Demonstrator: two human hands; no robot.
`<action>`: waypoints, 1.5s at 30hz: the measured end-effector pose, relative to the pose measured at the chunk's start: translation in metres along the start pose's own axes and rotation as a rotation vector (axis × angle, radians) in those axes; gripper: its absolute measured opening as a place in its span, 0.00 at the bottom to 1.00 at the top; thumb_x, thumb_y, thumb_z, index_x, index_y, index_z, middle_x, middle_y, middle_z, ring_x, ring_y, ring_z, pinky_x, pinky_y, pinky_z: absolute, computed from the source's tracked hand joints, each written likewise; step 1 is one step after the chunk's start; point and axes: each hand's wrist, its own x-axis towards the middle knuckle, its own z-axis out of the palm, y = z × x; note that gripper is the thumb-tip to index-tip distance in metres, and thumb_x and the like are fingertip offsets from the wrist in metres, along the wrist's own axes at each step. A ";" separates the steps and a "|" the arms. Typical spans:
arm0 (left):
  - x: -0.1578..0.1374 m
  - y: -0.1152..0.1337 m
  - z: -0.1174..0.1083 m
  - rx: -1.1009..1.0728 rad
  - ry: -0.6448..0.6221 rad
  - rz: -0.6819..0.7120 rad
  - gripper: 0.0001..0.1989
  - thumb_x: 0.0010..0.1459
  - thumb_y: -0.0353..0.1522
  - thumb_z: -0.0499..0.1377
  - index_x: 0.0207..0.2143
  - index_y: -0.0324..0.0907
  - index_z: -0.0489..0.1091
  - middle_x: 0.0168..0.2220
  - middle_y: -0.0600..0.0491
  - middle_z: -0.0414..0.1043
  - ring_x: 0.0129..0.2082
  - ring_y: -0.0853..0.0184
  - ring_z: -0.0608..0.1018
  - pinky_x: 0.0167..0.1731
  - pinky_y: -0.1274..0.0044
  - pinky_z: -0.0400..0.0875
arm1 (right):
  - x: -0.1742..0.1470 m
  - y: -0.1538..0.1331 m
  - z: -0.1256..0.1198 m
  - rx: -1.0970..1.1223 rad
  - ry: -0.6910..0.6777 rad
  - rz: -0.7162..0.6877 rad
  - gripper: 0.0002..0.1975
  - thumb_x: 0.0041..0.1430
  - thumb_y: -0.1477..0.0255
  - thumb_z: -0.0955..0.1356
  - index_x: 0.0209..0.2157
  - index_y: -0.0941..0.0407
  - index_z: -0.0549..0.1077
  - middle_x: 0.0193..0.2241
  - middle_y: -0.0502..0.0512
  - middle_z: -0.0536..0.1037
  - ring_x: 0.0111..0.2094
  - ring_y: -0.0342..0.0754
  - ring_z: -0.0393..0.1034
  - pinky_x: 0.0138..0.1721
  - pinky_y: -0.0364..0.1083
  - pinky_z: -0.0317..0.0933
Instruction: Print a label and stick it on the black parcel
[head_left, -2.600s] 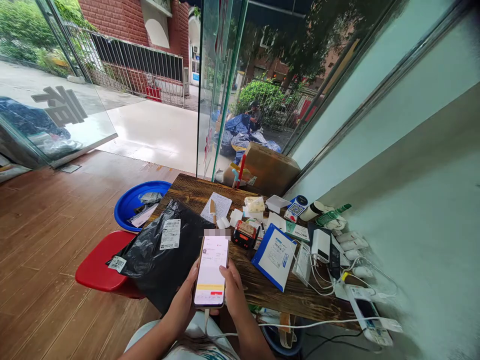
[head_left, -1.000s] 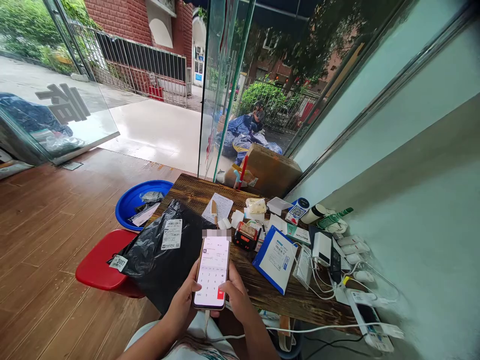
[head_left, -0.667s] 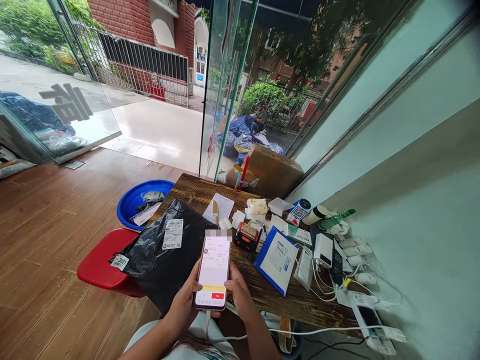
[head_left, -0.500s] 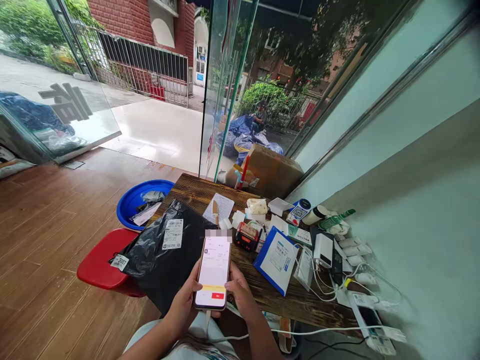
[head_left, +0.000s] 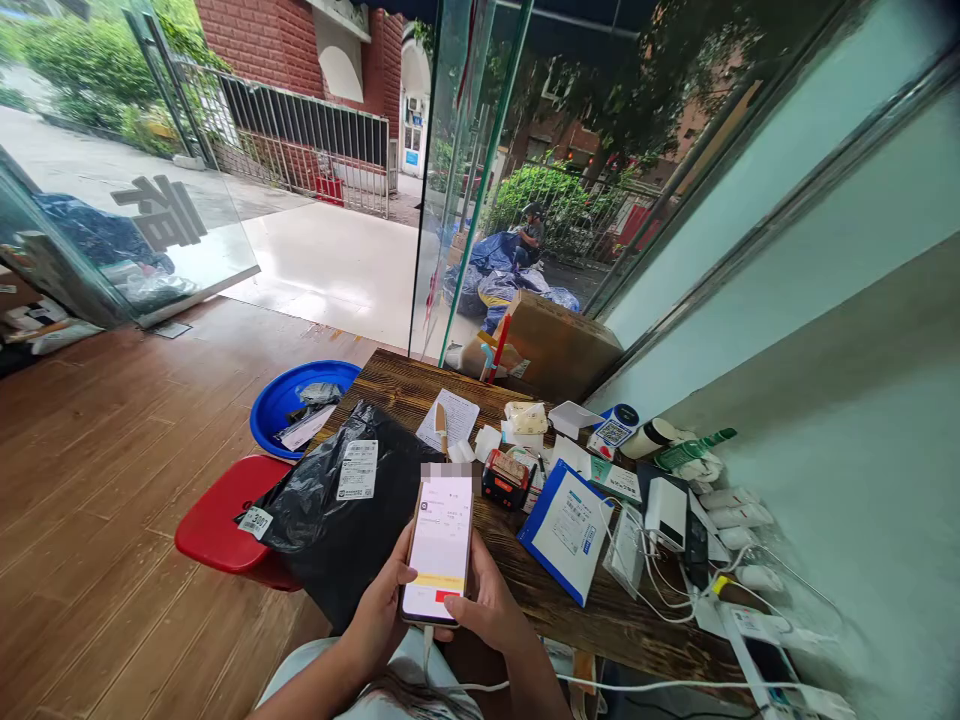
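Observation:
I hold a smartphone [head_left: 441, 545] upright in front of me with both hands, its screen lit white with a yellow and a red bar near the bottom. My left hand [head_left: 379, 615] wraps the phone's left edge. My right hand [head_left: 487, 600] grips the right edge, thumb on the lower screen. A white cable [head_left: 600, 683] runs from the phone's bottom off to the right. Just beyond the phone, a black plastic parcel [head_left: 337, 510] with white labels lies on the wooden table [head_left: 555, 605].
On the table are a blue-and-white mailer [head_left: 568, 528], a red-black label printer [head_left: 507, 476], a paper sheet [head_left: 450, 417], chargers and cables [head_left: 697, 540]. A red stool [head_left: 217, 515] and blue basin [head_left: 281, 400] stand left, a cardboard box [head_left: 559, 345] beyond. A person sits outside.
The phone screen went from a number keypad to a white page with a red button. My view shifted slightly left, so everything sits a little further right; both hands still hold the phone.

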 end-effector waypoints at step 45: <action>0.095 -0.045 -0.054 0.754 0.070 -0.304 0.44 0.44 0.60 0.49 0.57 0.45 0.61 0.42 0.44 0.75 0.40 0.53 0.77 0.40 0.64 0.71 | 0.025 0.100 -0.049 -0.543 0.677 0.158 0.27 0.33 0.77 0.71 0.40 0.54 0.63 0.36 0.57 0.79 0.36 0.57 0.75 0.37 0.53 0.69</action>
